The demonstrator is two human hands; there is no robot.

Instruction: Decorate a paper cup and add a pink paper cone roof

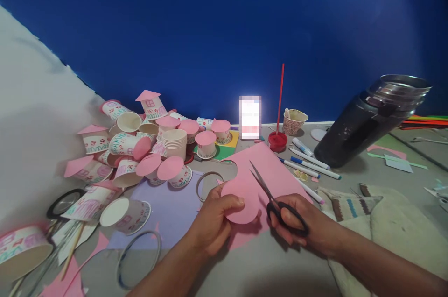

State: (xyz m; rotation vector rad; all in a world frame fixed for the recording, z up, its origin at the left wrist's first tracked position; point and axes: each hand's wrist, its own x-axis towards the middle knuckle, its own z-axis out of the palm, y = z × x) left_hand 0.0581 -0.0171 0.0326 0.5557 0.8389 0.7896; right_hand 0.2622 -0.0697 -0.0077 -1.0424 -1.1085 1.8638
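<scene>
Between its thumb and fingers, my left hand point(215, 215) pinches a round pink paper disc point(241, 201). To the right of the disc, my right hand point(297, 222) has its fingers through the black handles of a pair of scissors point(268, 187). The blades point up and to the left, slightly parted, and no paper shows between them. Beneath both hands lies a larger pink sheet point(269, 161) with a curved bite cut from its left edge. A purple sheet point(175, 215) rests on the table left of my left hand.
Decorated paper cups point(175, 171) with pink paper tops crowd the left side. A lit phone point(250, 118) stands by the blue wall. Markers point(315, 166), a red dish point(277, 141) with a stick, a leaning dark flask point(367, 122) and a pale cloth point(402, 227) occupy the right.
</scene>
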